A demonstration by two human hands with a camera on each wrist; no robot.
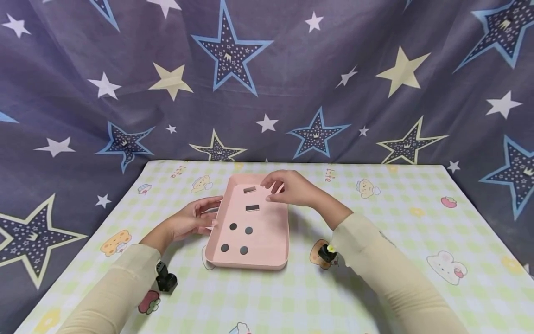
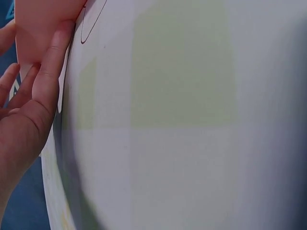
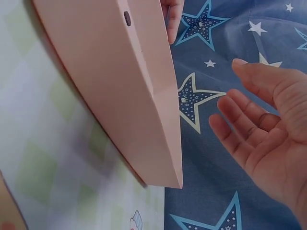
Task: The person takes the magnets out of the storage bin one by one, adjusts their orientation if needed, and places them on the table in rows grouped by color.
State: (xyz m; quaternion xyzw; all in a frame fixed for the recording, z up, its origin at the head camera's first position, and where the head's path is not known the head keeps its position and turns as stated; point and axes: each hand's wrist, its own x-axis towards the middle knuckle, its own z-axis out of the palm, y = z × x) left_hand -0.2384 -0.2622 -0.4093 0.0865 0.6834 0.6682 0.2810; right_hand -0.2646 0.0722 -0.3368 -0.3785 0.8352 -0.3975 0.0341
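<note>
A pink rectangular tray (image 1: pixel 269 241) lies on the table, its long sides running away from me. Inside it are several small dark round discs (image 1: pixel 248 230) at the near end. Farther back sit two small dark rectangular pieces, a nearer one (image 1: pixel 252 208) and a farther one (image 1: pixel 249 189). My left hand (image 1: pixel 192 218) touches the tray's left wall, fingers extended; the left wrist view shows the thumb (image 2: pixel 57 43) against the pink wall. Over the tray's far right part hovers my right hand (image 1: pixel 292 188), fingers loosely bent. The right wrist view shows nothing in its grasp.
A checked tablecloth (image 1: pixel 375 287) with cartoon prints covers the table. Behind its far edge hangs a dark curtain with stars (image 1: pixel 354 120). Black wrist devices show under the left sleeve (image 1: pixel 167 280) and right sleeve (image 1: pixel 327 253).
</note>
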